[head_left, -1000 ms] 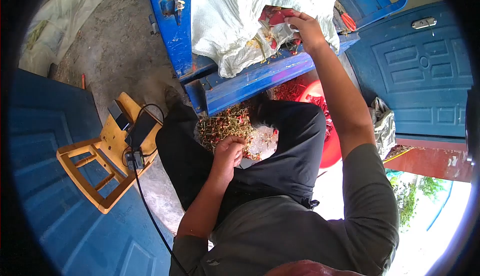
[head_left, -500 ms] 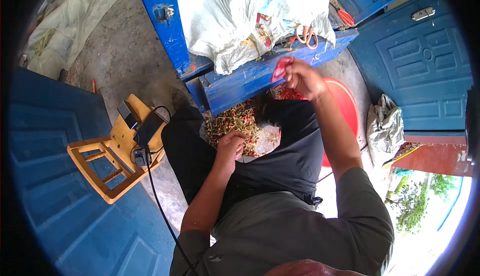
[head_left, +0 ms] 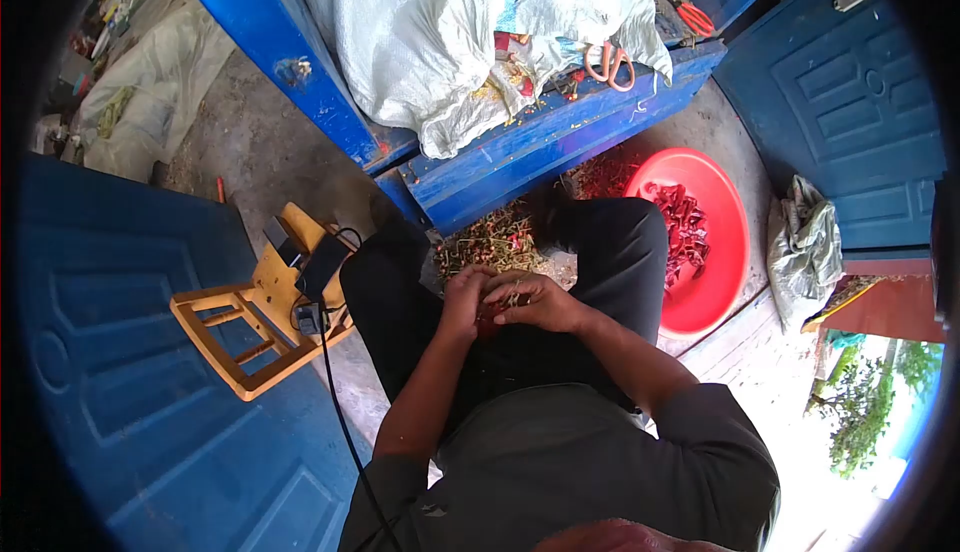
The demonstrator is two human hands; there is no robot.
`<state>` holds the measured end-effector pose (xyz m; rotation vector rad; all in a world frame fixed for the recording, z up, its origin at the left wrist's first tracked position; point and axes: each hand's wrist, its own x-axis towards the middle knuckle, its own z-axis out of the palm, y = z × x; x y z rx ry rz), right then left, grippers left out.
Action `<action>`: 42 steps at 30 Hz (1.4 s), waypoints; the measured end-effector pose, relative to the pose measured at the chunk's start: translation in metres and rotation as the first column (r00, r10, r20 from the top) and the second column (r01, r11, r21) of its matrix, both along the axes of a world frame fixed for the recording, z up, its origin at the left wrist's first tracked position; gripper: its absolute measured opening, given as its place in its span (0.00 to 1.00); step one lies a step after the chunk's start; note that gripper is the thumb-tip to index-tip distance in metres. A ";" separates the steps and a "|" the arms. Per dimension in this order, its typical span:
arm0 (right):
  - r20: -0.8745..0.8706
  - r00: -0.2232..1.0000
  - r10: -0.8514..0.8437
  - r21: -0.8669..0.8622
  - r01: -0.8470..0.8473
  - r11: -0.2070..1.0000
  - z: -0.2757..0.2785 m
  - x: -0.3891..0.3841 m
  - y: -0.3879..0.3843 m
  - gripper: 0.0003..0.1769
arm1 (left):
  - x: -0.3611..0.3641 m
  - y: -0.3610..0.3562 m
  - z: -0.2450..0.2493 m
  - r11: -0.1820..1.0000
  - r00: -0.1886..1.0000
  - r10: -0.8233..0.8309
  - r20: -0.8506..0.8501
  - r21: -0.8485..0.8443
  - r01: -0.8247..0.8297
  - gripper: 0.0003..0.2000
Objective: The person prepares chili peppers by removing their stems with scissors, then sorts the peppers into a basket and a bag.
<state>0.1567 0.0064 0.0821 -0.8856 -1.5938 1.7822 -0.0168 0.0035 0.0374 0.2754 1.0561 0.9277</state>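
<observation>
Now the right hand point(head_left: 540, 302), back from the white woven sack point(head_left: 450, 42), meets the left hand point(head_left: 462, 297) above the lap; both pinch one dried red chilli pod point(head_left: 491, 318).

My left grip point(head_left: 463, 297) and right grip point(head_left: 540, 302) meet over my lap, a chili point(head_left: 489, 318) between them. Just ahead lies a stem pile point(head_left: 490, 242); right, chilies point(head_left: 685, 227) in a basin point(head_left: 712, 297); left, a stool point(head_left: 250, 342); beyond, a sack point(head_left: 450, 32) on the cart point(head_left: 520, 147).

Red basin point(head_left: 735, 282), blue cart point(head_left: 520, 147), white sack point(head_left: 420, 32), yellow stool point(head_left: 255, 337), orange-handled scissors point(head_left: 610, 62).
</observation>
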 end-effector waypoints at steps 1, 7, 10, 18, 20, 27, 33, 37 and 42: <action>0.028 0.999 -0.020 0.177 0.014 0.984 -0.001 -0.003 0.000 0.17 | -0.003 0.000 0.000 1.000 1.000 -0.009 -0.011 0.029 0.009 0.08; 0.229 0.969 -0.090 0.374 -0.002 0.927 -0.006 -0.011 -0.002 0.18 | -0.008 -0.005 -0.004 1.000 0.999 -0.011 -0.039 -0.030 0.009 0.09; 0.401 0.908 -0.117 0.342 -0.029 0.939 -0.004 -0.007 0.002 0.17 | -0.005 -0.013 -0.023 0.969 0.995 0.055 0.078 -0.243 -0.035 0.10; 0.538 0.670 -0.512 0.422 0.312 0.851 -0.042 -0.020 -0.019 0.16 | 0.019 -0.005 -0.008 0.965 0.995 -0.050 -0.081 -0.263 0.027 0.13; 0.435 0.644 -0.630 0.506 0.404 0.762 -0.050 -0.019 -0.017 0.15 | 0.018 -0.005 -0.009 0.966 0.990 -0.067 -0.125 -0.258 0.033 0.13; 0.269 0.875 -0.402 -0.394 0.481 0.783 -0.074 -0.001 -0.002 0.18 | 0.006 -0.010 -0.002 0.981 0.981 -0.176 -0.082 -0.095 0.168 0.04; 0.186 0.898 -0.398 -0.572 0.428 0.700 -0.044 -0.004 0.003 0.20 | 0.000 -0.009 -0.005 0.987 0.989 -0.142 -0.030 -0.075 0.139 0.05; 0.109 0.809 -0.578 -0.695 0.478 0.537 -0.043 -0.014 0.011 0.17 | 0.002 0.001 0.007 0.993 0.995 -0.097 -0.017 -0.070 0.096 0.05; 0.355 0.674 -0.647 -0.236 0.735 0.636 -0.039 -0.029 0.006 0.19 | 0.001 0.003 -0.008 0.990 0.994 -0.104 -0.022 -0.099 0.102 0.06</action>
